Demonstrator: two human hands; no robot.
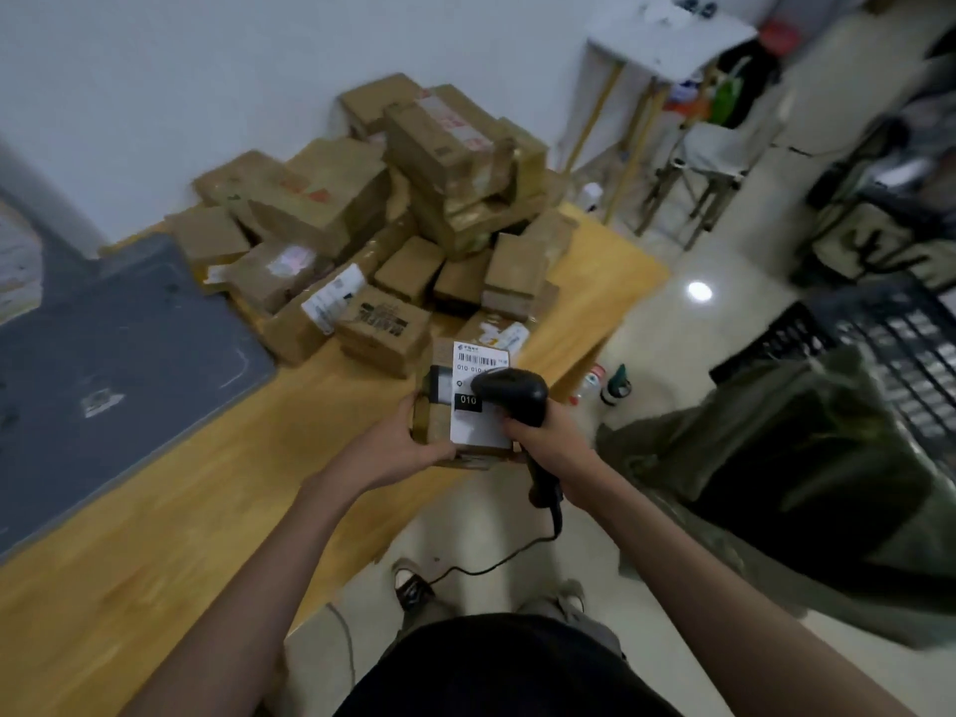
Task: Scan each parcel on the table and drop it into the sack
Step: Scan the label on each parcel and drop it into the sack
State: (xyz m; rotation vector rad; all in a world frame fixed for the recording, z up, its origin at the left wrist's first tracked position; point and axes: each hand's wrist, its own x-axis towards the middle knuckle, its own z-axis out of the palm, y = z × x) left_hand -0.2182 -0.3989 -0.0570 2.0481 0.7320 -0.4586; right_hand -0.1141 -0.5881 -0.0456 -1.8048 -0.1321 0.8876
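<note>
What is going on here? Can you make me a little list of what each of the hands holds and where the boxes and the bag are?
left hand: holds small brown cardboard parcel with white label
right hand: grips black handheld barcode scanner over the label
pile of brown cardboard boxes: on wooden table
dark green sack: open, on floor to the right

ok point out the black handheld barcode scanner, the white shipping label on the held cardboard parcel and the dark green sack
black handheld barcode scanner (509,391), head view, on its head
white shipping label (478,432), head view, blank lower part
dark green sack (807,458), head view, on its near side
</note>
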